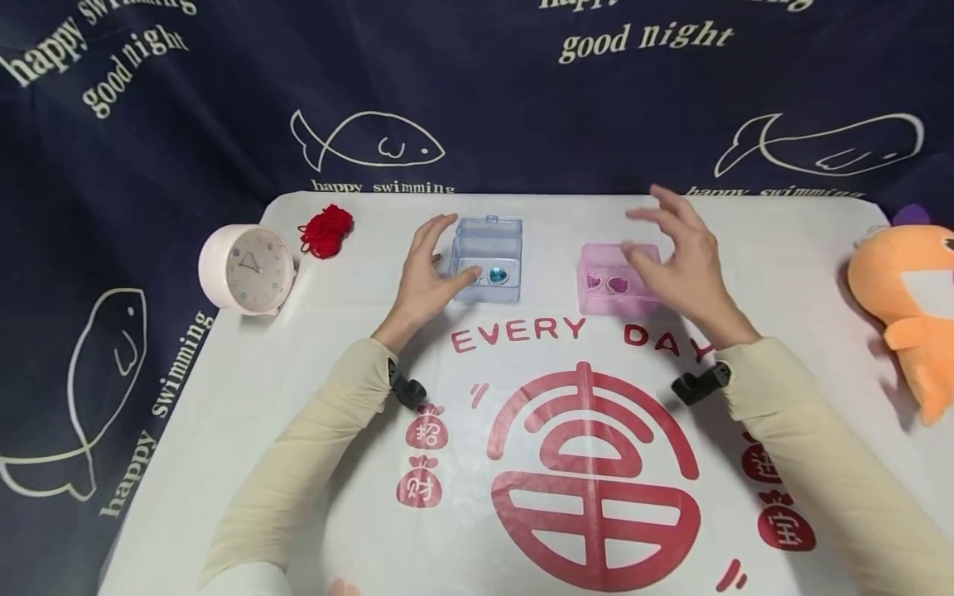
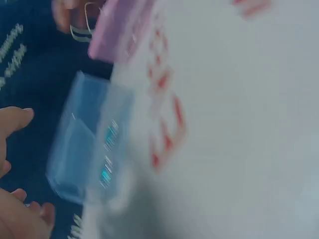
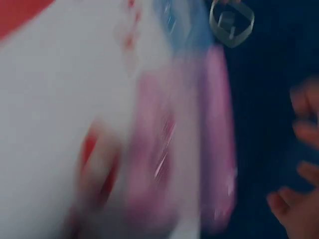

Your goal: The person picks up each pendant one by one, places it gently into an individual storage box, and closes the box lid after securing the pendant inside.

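Note:
A clear blue plastic box [image 1: 488, 244] stands on the table with its lid raised. Inside lie blue gem pieces [image 1: 498, 275] with sparkling edges, one partly covered by my left thumb. My left hand [image 1: 425, 281] is at the box's left side, fingers spread; the left wrist view shows a gap between hand and box. To the right is a clear pink box [image 1: 596, 303] holding pink gem pieces [image 1: 617, 285]. My right hand [image 1: 689, 269] hovers at its right with fingers parted and nothing held. In the right wrist view the blurred pink box [image 3: 219, 149] is apart from the fingers.
A white clock [image 1: 257, 269] and a red yarn bundle [image 1: 326, 232] stand at the back left. An orange plush toy [image 1: 913, 323] sits at the right edge. Behind the white printed tabletop [image 1: 462, 546] hangs a dark blue curtain [image 1: 507, 99].

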Motion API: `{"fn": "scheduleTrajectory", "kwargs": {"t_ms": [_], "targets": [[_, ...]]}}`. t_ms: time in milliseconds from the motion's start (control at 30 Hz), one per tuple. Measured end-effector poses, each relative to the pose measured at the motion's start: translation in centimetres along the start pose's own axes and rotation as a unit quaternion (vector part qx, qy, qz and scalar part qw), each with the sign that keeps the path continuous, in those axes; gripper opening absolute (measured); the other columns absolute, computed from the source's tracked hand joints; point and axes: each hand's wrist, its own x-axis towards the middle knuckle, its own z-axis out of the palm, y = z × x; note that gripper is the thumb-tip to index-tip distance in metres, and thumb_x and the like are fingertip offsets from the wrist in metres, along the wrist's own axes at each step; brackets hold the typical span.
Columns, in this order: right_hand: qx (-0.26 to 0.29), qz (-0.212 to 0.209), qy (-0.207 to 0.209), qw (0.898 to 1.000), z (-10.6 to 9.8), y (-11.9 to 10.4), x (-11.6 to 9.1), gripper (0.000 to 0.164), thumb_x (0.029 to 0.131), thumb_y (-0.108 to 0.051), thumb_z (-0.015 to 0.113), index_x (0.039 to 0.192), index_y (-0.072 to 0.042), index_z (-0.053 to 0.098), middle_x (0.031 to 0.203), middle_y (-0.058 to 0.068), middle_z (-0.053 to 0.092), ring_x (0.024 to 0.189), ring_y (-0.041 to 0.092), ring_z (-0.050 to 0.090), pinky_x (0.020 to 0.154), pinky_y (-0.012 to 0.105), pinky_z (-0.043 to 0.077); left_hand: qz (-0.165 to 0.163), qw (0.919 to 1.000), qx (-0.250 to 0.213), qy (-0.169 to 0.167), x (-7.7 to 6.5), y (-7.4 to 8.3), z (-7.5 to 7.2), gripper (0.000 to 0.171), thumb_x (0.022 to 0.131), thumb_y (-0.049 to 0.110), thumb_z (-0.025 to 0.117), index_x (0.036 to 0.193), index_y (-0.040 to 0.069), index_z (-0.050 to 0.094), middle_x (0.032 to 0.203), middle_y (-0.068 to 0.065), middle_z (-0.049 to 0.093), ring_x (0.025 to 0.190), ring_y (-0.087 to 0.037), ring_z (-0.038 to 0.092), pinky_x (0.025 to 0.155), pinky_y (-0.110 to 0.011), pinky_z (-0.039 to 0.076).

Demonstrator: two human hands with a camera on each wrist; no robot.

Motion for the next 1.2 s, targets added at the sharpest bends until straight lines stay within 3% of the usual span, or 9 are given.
{"fn": "scheduleTrajectory", "kwargs": {"t_ms": [100, 233, 333, 500, 567, 667, 800, 933, 1200], "targets": [[0.047, 0.024, 0.037, 0.998, 2.0, -3.3, 1.4, 0.04, 0.087, -0.007, 0.065, 0.127, -0.008, 0.062, 0.147, 0.005, 0.047, 0.135, 0.021, 0.047, 0.106, 0.039, 0.047, -0.043, 0.9969, -0.058, -0.031, -0.3, -1.4, -0.2, 0.089, 0.079, 0.008, 0.079, 0.152, 0.017, 0.029, 0.159, -0.007, 0.022, 0.146, -0.03, 0.026, 0.116, -0.039, 0.037], [0.12, 0.136, -0.023, 0.983, 5.2, -6.1, 3.4, 0.049, 0.095, -0.019, 0.057, 0.143, -0.012, 0.047, 0.153, 0.006, 0.039, 0.138, 0.021, 0.043, 0.114, 0.033, 0.04, -0.069, 0.9896, -0.108, -0.066, -0.7, -2.5, 0.2, 0.089, 0.084, 0.006, 0.074, 0.154, 0.013, 0.02, 0.161, -0.01, 0.017, 0.147, -0.03, 0.025, 0.118, -0.033, 0.031], [0.193, 0.23, -0.075, 0.951, 7.8, -6.5, 4.7, 0.054, 0.098, -0.026, 0.051, 0.148, -0.01, 0.037, 0.155, 0.009, 0.035, 0.14, 0.026, 0.039, 0.116, 0.034, 0.036, -0.07, 0.9887, -0.106, -0.079, -0.9, -2.9, 0.4, 0.085, 0.087, 0.008, 0.071, 0.154, 0.008, 0.018, 0.16, -0.014, 0.021, 0.145, -0.03, 0.03, 0.117, -0.031, 0.032], [0.331, 0.332, -0.115, 0.876, 11.2, -5.5, 5.3, 0.051, 0.101, -0.021, 0.041, 0.147, 0.001, 0.034, 0.154, 0.016, 0.035, 0.139, 0.028, 0.039, 0.116, 0.038, 0.037, -0.078, 0.9892, -0.098, -0.076, -0.9, -2.9, 0.6, 0.084, 0.088, 0.01, 0.071, 0.154, 0.009, 0.02, 0.159, -0.014, 0.024, 0.144, -0.03, 0.033, 0.115, -0.03, 0.035], [0.358, 0.349, -0.121, 0.857, 12.0, -5.1, 5.3, 0.05, 0.102, -0.022, 0.038, 0.146, 0.003, 0.033, 0.153, 0.017, 0.035, 0.139, 0.025, 0.04, 0.116, 0.037, 0.036, -0.079, 0.9883, -0.107, -0.075, -0.8, -2.9, 0.7, 0.084, 0.087, 0.009, 0.072, 0.154, 0.009, 0.021, 0.159, -0.013, 0.025, 0.143, -0.03, 0.033, 0.115, -0.028, 0.036], [0.38, 0.359, -0.125, 0.843, 12.5, -4.7, 5.3, 0.052, 0.103, -0.024, 0.034, 0.147, 0.004, 0.03, 0.155, 0.016, 0.034, 0.14, 0.023, 0.039, 0.118, 0.036, 0.033, -0.078, 0.9865, -0.122, -0.077, -0.7, -2.9, 0.7, 0.083, 0.087, 0.007, 0.071, 0.153, 0.009, 0.022, 0.159, -0.014, 0.025, 0.143, -0.03, 0.035, 0.114, -0.028, 0.037], [0.386, 0.356, -0.1, 0.845, 12.4, -4.5, 5.6, 0.051, 0.103, -0.024, 0.036, 0.147, 0.002, 0.031, 0.153, 0.017, 0.036, 0.131, 0.022, 0.047, 0.115, 0.036, 0.037, -0.077, 0.9861, -0.126, -0.075, -0.6, -2.8, 0.7, 0.083, 0.087, 0.007, 0.071, 0.153, 0.009, 0.023, 0.159, -0.014, 0.025, 0.142, -0.031, 0.036, 0.114, -0.029, 0.038], [0.366, 0.338, -0.07, 0.864, 12.1, -4.8, 6.1, 0.047, 0.103, -0.024, 0.041, 0.145, -0.003, 0.038, 0.145, 0.018, 0.044, 0.111, 0.021, 0.055, 0.108, 0.036, 0.044, -0.075, 0.9873, -0.119, -0.074, -0.5, -2.6, 0.6, 0.082, 0.087, 0.009, 0.072, 0.153, 0.01, 0.024, 0.159, -0.014, 0.026, 0.141, -0.031, 0.037, 0.115, -0.03, 0.037], [0.305, 0.309, -0.08, 0.897, 11.5, -5.7, 6.9, 0.056, 0.097, -0.05, 0.048, 0.149, -0.036, 0.032, 0.14, 0.019, 0.05, 0.11, 0.036, 0.062, 0.098, 0.048, 0.05, -0.086, 0.9867, -0.119, -0.071, -0.7, -2.5, 0.6, 0.082, 0.086, 0.008, 0.073, 0.153, 0.01, 0.025, 0.158, -0.013, 0.027, 0.141, -0.03, 0.038, 0.113, -0.029, 0.038]]}}
